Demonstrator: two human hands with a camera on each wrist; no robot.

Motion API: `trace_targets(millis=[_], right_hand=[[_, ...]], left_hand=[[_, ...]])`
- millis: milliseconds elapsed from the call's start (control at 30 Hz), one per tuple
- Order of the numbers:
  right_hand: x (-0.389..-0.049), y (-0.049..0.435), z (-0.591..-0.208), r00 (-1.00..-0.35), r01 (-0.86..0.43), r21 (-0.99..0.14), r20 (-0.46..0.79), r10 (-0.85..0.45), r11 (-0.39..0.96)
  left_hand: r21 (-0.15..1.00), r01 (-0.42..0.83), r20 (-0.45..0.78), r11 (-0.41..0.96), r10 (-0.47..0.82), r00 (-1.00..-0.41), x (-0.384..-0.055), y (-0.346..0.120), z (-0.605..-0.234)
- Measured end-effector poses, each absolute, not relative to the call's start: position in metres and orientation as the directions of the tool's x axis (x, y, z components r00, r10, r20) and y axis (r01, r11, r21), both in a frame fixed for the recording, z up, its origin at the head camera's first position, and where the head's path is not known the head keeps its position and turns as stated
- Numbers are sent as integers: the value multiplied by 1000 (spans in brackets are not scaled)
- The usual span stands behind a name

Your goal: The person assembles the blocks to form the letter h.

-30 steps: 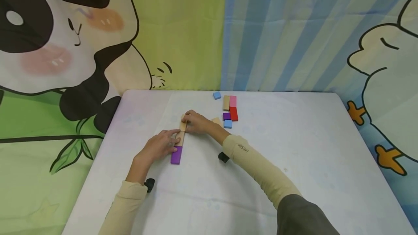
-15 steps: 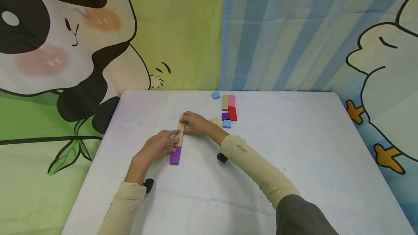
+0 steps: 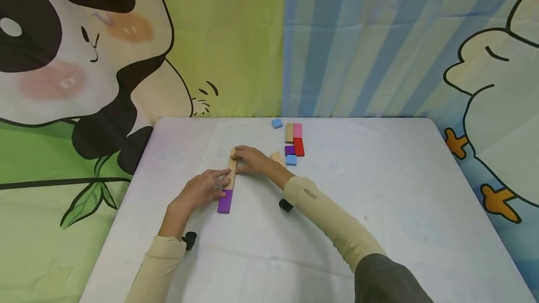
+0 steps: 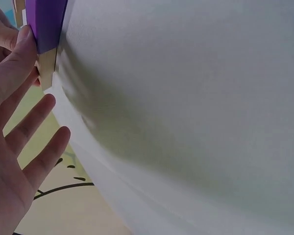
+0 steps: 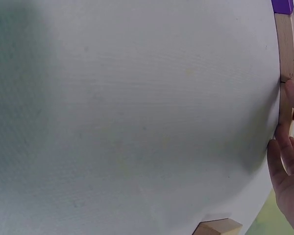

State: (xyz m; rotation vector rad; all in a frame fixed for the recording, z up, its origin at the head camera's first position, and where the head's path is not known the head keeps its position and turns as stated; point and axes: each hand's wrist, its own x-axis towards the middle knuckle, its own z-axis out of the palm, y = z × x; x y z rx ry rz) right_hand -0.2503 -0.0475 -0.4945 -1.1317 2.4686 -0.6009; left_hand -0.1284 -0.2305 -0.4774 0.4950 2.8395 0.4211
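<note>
A purple block [image 3: 225, 202] and two plain wooden blocks form one straight row, lying end to end on the white table [image 3: 337, 176]. My left hand [image 3: 203, 188] rests along the row's left side with fingers mostly straight. In the left wrist view its thumb touches the edge of the purple block [image 4: 45, 27], while the other fingers spread apart. My right hand [image 3: 251, 160] pinches the far wooden block [image 3: 232, 162] between thumb and fingers. The right wrist view shows that thumb at the joint with the near wooden block [image 5: 286, 46]. Fingers partly cover both wooden blocks.
Right of the row lies a cluster of blocks: wooden [image 3: 289, 133], pink [image 3: 297, 130], red [image 3: 299, 147], small purple [image 3: 289, 150] and blue [image 3: 291, 160]. Another wooden block [image 3: 277, 157] lies beside the right wrist. A blue block [image 3: 277, 123] sits near the back edge.
Both hands keep their places on the row, with hardly any movement. The whole head view shifts slightly; the blocks stay as they were.
</note>
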Motion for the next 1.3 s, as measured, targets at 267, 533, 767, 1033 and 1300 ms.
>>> trace_targets(millis=[267, 533, 767, 1033, 1300], right_hand=[[-250, -47, -496, -618, -605, -555, -127, -776, 572], [-250, -47, -498, -622, -585, -570, -141, -770, 577], [-251, -48, -497, -613, -559, -606, -159, -774, 567], [-256, -46, -506, -601, -578, -603, -140, -787, 549], [-251, -44, -504, -629, -578, -572, -141, -764, 582]], left_hand=[[349, 289, -171, 892, 364, -916, -132, -237, -482], [329, 325, -237, 887, 410, -881, -144, -237, -475], [343, 303, -315, 889, 413, -855, -152, -235, -469], [376, 265, -347, 888, 401, -848, -157, -238, -471], [379, 262, -362, 888, 403, -841, -164, -236, -474]])
